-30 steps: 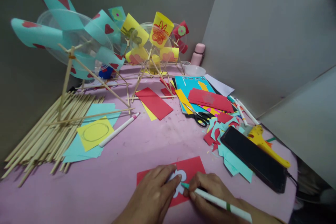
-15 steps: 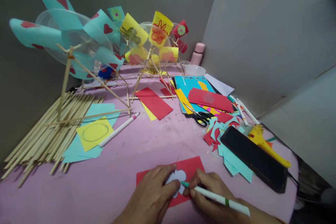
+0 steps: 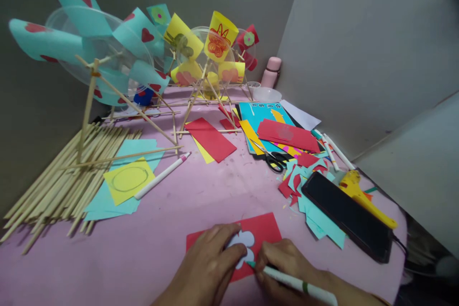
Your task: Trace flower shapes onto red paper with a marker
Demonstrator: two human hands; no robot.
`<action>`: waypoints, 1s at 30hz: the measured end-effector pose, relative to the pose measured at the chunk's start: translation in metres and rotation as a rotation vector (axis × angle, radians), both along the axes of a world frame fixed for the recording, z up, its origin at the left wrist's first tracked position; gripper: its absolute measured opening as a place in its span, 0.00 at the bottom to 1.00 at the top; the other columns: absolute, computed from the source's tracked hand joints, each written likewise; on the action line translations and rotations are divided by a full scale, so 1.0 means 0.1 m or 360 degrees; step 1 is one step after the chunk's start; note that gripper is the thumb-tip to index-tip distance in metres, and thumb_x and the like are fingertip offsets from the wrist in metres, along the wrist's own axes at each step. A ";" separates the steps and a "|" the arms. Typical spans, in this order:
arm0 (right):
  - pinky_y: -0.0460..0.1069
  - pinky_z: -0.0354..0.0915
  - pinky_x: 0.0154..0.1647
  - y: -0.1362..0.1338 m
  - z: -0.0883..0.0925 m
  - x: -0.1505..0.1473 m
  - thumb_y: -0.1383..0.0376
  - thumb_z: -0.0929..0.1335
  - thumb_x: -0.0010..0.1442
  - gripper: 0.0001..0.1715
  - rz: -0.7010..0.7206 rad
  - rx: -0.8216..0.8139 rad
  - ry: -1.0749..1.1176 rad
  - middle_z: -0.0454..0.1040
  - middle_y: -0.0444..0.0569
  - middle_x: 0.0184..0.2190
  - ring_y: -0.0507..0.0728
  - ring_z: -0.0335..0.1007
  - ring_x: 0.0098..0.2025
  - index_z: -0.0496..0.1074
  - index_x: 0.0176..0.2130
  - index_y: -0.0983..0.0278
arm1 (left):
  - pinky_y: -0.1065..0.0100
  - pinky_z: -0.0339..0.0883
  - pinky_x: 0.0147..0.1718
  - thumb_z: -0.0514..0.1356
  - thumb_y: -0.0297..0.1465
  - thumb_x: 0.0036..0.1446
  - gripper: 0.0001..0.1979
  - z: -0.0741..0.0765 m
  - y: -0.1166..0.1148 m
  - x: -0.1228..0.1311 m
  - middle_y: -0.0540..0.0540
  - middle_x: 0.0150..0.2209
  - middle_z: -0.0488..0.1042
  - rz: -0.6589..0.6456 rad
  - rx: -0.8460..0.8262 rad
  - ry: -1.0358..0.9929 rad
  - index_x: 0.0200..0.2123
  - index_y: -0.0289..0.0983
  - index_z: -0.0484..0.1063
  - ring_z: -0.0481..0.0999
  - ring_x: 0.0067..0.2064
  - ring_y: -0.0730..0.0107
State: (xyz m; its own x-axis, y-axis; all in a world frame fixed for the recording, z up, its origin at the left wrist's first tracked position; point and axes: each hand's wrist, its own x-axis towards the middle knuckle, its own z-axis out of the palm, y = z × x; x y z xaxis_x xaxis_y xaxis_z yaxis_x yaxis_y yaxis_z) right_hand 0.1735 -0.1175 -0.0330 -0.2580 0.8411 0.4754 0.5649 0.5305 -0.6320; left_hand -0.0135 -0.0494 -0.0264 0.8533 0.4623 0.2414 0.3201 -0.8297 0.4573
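A white flower-shaped paper cutout lies on a red paper sheet at the table's near edge. My left hand holds the cutout down, its thumb and fingers resting on the white paper and covering its left part. In my right hand is a white marker with a green tip, gripped like a pen. That tip touches the lower right rim of the cutout, next to my left thumb. Any line drawn there is too small to make out.
To the right are a black phone, a yellow glue gun, paper scraps and scissors. Wooden sticks and a yellow paper square lie left. Paper wheels on stick stands rise behind, beside a pink bottle.
The marker tip has moved down along the cutout's right edge, and my right hand has shifted slightly down with it. My left hand stays in place on the cutout.
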 end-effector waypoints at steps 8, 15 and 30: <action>0.40 0.59 0.17 0.00 -0.03 0.01 0.75 0.59 0.52 0.10 0.0044 -0.0038 -0.0021 0.70 0.40 0.16 0.48 0.65 0.14 0.59 0.29 0.59 | 0.59 0.71 0.40 0.52 0.24 0.62 0.10 0.00 0.00 0.00 0.42 0.49 0.71 0.0017 0.0020 -0.0006 0.42 0.41 0.70 0.72 0.46 0.59; 0.41 0.59 0.17 0.00 -0.04 0.01 0.73 0.58 0.53 0.09 0.0037 -0.0155 -0.0064 0.70 0.40 0.16 0.49 0.64 0.14 0.59 0.27 0.59 | 0.58 0.72 0.41 0.52 0.23 0.62 0.11 0.01 0.00 -0.01 0.41 0.50 0.71 0.0013 0.0018 0.0016 0.43 0.41 0.70 0.73 0.47 0.58; 0.41 0.54 0.14 -0.02 -0.04 0.03 0.74 0.58 0.53 0.09 0.0057 -0.0195 -0.0078 0.65 0.38 0.14 0.48 0.60 0.13 0.57 0.28 0.59 | 0.59 0.71 0.41 0.52 0.25 0.63 0.09 0.01 0.00 -0.02 0.42 0.49 0.72 0.0016 0.0012 0.0014 0.42 0.41 0.71 0.73 0.45 0.59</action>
State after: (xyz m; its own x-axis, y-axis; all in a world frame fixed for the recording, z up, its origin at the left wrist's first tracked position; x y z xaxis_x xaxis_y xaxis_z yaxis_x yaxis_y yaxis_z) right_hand 0.1763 -0.1191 -0.0368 -0.3091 0.8820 0.3556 0.5788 0.4712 -0.6655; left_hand -0.0153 -0.0496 -0.0249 0.8506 0.4692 0.2375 0.3326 -0.8298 0.4481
